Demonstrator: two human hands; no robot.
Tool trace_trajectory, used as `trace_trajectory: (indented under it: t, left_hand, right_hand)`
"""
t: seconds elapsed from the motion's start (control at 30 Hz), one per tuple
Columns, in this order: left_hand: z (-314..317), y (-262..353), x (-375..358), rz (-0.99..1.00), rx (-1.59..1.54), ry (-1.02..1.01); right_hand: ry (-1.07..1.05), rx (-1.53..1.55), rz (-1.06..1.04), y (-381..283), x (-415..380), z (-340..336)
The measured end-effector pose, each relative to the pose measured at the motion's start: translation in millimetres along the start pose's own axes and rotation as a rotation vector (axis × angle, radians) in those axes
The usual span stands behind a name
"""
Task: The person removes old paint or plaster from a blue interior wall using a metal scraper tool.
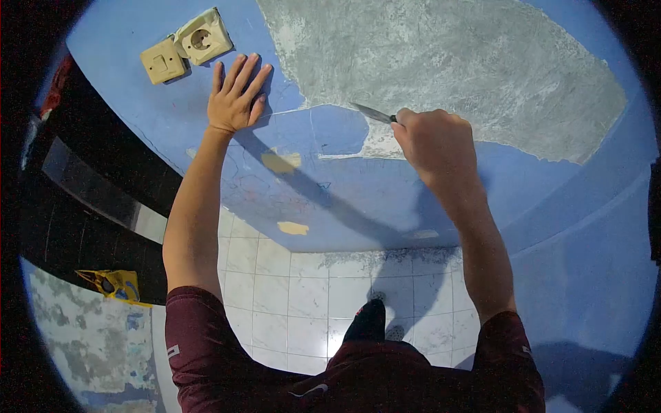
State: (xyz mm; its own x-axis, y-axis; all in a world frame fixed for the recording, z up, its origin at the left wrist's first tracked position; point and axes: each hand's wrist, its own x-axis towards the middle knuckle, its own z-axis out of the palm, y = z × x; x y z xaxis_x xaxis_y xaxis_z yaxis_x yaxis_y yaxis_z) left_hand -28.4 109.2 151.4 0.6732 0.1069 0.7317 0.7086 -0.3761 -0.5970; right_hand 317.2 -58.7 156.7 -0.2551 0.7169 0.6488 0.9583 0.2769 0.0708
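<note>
My right hand (437,144) is closed round the dark handle of a knife (372,113) with a thin metal blade tapering to the left. The blade lies over the edge where blue paint (337,127) meets bare grey plaster (427,62) on the wall. Whitish plaster shows just below the blade. With fingers spread, my left hand (237,96) rests flat on the blue wall, left of the grey patch. Close above its fingertips are a cream power socket (204,36) and a light switch (164,62).
Yellowish patches (281,162) mark the blue wall lower down. White floor tiles (268,282) meet its base, with grey debris (420,258) along the joint. Dark shelving (62,213) stands at left, a yellow bag (118,283) at its edge. My foot (372,316) is below.
</note>
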Motion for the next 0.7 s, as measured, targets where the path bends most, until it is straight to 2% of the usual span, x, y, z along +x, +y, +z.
trace_trajectory:
  t: [0.07, 0.13, 0.27, 0.53, 0.63, 0.7]
  left_hand:
    - [-1, 1, -1, 0.000, -0.012, 0.009]
    - [2, 0, 3, -0.009, -0.018, 0.027]
    - [-2, -1, 1, -0.016, 0.006, -0.014]
    - [-2, -1, -1, -0.002, -0.024, -0.008]
    - [0, -4, 1, 0.044, 0.031, 0.000]
    - [0, -4, -2, 0.042, 0.030, -0.013]
  right_hand:
    - [-0.014, -0.046, -0.027, 2, 0, -3]
    - [0.126, 0.121, 0.018, 11, 1, -6]
    - [0.027, 0.039, -0.014, 3, 6, -3]
    - [0.129, 0.034, -0.096, 14, 7, -1]
    - [0.048, -0.007, -0.042, 9, 7, -14]
    - [0.101, 0.010, -0.075, 9, 11, -5]
